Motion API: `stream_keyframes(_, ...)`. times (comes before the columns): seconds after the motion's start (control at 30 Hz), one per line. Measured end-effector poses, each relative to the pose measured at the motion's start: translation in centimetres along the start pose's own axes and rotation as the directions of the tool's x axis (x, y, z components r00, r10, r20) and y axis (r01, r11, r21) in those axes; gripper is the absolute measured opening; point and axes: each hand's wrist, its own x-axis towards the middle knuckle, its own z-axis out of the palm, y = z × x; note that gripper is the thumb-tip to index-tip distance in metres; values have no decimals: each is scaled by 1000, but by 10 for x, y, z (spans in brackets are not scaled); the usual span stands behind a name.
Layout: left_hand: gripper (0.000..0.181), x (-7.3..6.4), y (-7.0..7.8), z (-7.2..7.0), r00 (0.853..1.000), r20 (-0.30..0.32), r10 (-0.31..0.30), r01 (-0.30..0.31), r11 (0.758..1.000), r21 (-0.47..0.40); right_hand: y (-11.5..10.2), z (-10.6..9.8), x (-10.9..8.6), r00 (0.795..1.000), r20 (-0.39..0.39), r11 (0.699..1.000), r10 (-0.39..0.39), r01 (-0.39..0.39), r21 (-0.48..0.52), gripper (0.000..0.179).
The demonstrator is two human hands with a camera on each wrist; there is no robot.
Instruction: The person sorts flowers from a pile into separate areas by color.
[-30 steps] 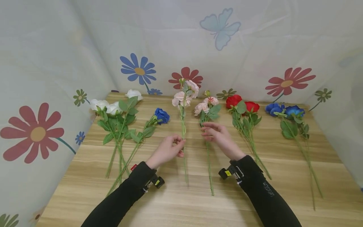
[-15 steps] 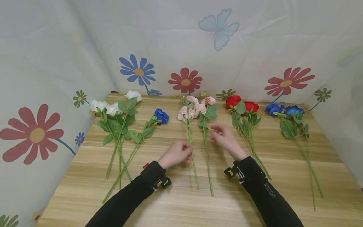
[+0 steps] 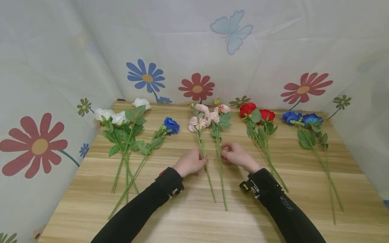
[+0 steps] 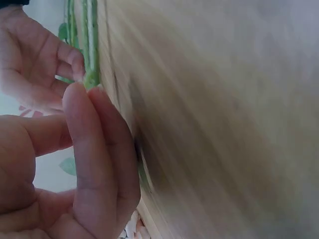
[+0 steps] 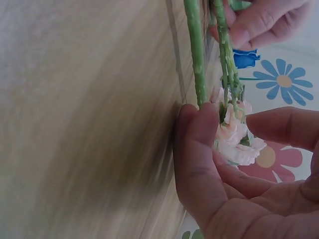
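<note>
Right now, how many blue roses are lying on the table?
3. One blue rose lies between the white roses and the pink flowers; a second and a third lie close together, right of the red roses. None seems hidden.

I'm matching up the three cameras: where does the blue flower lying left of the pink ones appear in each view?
Head: the blue flower lies just left of centre.
Left wrist: not visible.
Right wrist: blue flower, upper right.
Shared landmark: the left hand.

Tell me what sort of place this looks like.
Probably an indoor work booth: a wood-grain table, a printed sheet behind it and at both sides, and flowers laid out in bunches.
</note>
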Motion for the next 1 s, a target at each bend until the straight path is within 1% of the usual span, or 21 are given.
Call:
stream_keyframes(0.13,27,8,1,-1,999,-29,-17,18,999,34,1,2,0,1000,5,1000,2,-2,-6,41)
stream_keyframes(0.2,22,12,3,-1,999,-27,-23,25,998,51,2,3,0,1000,10,1000,2,-2,-8,41)
stream_keyframes(0.33,19,19,7,0,1000,-22,-7,9,996,94,3,3,0,1000,17,1000,-1,1,7,42)
stream_keyframes(0.47,18,24,14,3,1000,-15,6,-5,993,118,4,1,-2,1000,22,1000,-5,5,15,44)
stream_keyframes(0.63,19,31,23,9,1000,-1,23,-23,991,135,4,-3,-5,1000,6,1000,-5,5,17,46)
stream_keyframes(0.77,20,36,29,12,999,-10,45,-43,984,172,5,-7,-6,1000,-2,1000,9,-9,-14,47)
stream_keyframes(0.9,21,40,32,12,999,-16,36,-33,981,189,6,-10,-6,1000,-8,999,25,-26,-33,48)
stream_keyframes(1.0,21,41,31,11,999,-27,26,-20,981,195,6,-10,-6,999,-17,999,32,-33,-18,48)
